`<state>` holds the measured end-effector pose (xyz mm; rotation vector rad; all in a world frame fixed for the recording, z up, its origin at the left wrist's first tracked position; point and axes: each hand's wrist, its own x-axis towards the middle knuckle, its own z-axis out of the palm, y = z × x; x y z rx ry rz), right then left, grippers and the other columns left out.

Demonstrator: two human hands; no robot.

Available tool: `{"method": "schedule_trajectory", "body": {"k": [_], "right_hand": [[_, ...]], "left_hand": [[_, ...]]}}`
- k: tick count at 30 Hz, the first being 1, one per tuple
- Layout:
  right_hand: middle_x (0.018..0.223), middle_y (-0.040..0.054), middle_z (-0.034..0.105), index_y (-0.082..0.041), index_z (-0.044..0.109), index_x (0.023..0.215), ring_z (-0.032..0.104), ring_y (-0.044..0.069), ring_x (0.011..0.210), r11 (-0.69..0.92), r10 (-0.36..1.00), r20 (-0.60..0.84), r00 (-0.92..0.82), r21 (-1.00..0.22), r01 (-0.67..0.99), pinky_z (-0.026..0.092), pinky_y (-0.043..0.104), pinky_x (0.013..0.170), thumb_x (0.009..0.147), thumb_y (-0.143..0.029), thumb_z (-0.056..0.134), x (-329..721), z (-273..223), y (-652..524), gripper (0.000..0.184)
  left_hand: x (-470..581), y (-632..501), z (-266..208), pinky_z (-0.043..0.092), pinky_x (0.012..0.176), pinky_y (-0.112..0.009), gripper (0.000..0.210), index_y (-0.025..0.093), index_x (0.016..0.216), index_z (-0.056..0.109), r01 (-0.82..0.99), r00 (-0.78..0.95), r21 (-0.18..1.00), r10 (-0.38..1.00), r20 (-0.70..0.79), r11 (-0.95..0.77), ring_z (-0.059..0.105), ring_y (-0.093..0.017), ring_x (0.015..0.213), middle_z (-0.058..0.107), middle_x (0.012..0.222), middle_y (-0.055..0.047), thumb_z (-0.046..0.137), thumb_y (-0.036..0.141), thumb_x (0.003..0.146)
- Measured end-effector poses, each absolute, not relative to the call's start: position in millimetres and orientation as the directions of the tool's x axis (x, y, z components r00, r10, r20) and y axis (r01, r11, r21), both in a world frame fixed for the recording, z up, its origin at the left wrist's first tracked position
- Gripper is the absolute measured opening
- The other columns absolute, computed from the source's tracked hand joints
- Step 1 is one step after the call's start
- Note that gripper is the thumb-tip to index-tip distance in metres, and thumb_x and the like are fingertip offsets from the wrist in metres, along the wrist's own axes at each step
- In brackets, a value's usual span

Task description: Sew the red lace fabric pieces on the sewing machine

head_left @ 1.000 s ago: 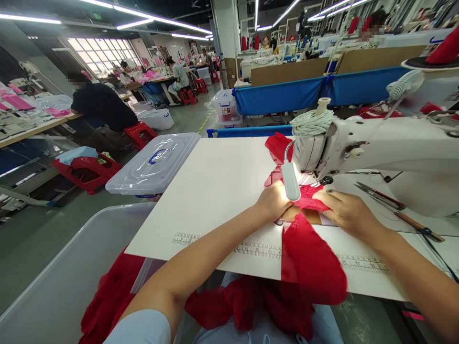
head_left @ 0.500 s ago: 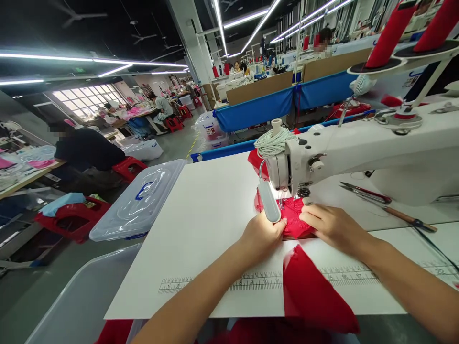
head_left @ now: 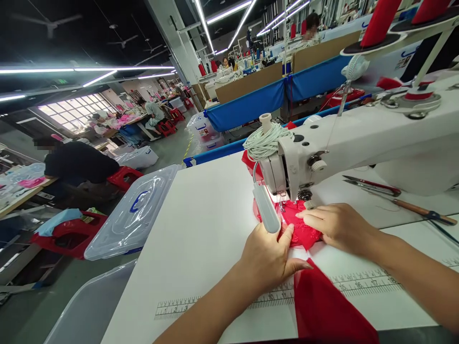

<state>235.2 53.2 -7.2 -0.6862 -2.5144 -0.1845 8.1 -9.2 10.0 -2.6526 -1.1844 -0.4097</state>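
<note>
Red lace fabric (head_left: 300,229) lies under the needle and presser foot of a white sewing machine (head_left: 358,138). My left hand (head_left: 265,253) rests at its left side, index finger on the cloth, thumb stretched away and pointing right. The lamp head hides part of that hand's fingers. On the fabric's right edge, the fingers of my right hand (head_left: 339,224) are bent together and hold the cloth. Just below my left thumb, a plain red fabric piece (head_left: 326,306) hangs over the table's front edge.
A grey lamp (head_left: 267,208) hangs left of the needle. Thread snips (head_left: 373,185) and a wooden-handled tool (head_left: 423,210) lie right. A printed ruler (head_left: 358,285) runs along the white table (head_left: 201,229). A lidded clear bin (head_left: 134,215) stands left; a person (head_left: 82,160) sits beyond.
My left hand has come toward me, its thumb now spread off the lace fabric. My right hand stays at the cloth's right edge. The whole view has shifted slightly.
</note>
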Motion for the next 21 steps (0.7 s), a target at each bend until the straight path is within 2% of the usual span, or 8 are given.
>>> {"method": "schedule_trajectory", "body": {"k": [4, 13, 18, 21], "right_hand": [[0.073, -0.0004, 0.068, -0.022, 0.048, 0.071, 0.055, 0.014, 0.055, 0.850, 0.448, 0.536, -0.715, -0.008, 0.527, 0.029, 0.027, 0.049, 0.060, 0.003, 0.040, 234.4, -9.4, 49.8, 0.029], [0.061, -0.0030, 0.055, -0.022, 0.045, 0.070, 0.044, 0.013, 0.050, 0.835, 0.463, 0.554, -0.692, -0.012, 0.549, 0.023, 0.028, 0.049, 0.061, 0.004, 0.039, 232.5, -13.5, 48.7, 0.028], [0.058, -0.0029, 0.051, -0.022, 0.046, 0.070, 0.042, 0.013, 0.049, 0.831, 0.441, 0.581, -0.684, 0.023, 0.556, 0.022, 0.028, 0.050, 0.065, 0.004, 0.038, 232.1, -11.4, 50.0, 0.027], [0.056, -0.0037, 0.047, -0.021, 0.046, 0.068, 0.040, 0.012, 0.048, 0.836, 0.411, 0.579, -0.704, 0.069, 0.545, 0.021, 0.027, 0.048, 0.069, 0.004, 0.037, 232.1, -7.8, 51.4, 0.027]], "left_hand": [[6.5, -9.4, 7.2, 0.054, 0.065, -0.036, 0.088, 0.009, 0.124, 0.066, 0.743, 0.652, -0.114, 0.673, 0.348, -0.660, 0.067, -0.029, 0.088, 0.069, 0.108, -0.021, 0.006, 0.067, 0.096], [5.7, -10.5, 6.7, 0.055, 0.069, -0.035, 0.085, 0.012, 0.129, 0.063, 0.748, 0.654, -0.144, 0.685, 0.321, -0.648, 0.066, -0.028, 0.092, 0.067, 0.116, -0.020, 0.011, 0.070, 0.095], [4.9, -9.1, 4.6, 0.055, 0.070, -0.035, 0.086, 0.013, 0.130, 0.063, 0.760, 0.639, -0.141, 0.691, 0.337, -0.634, 0.064, -0.028, 0.096, 0.066, 0.117, -0.020, 0.010, 0.071, 0.094], [3.6, -7.0, 3.6, 0.053, 0.069, -0.034, 0.085, 0.015, 0.130, 0.063, 0.772, 0.627, -0.135, 0.710, 0.321, -0.621, 0.064, -0.028, 0.094, 0.068, 0.106, -0.018, 0.016, 0.074, 0.093]]}}
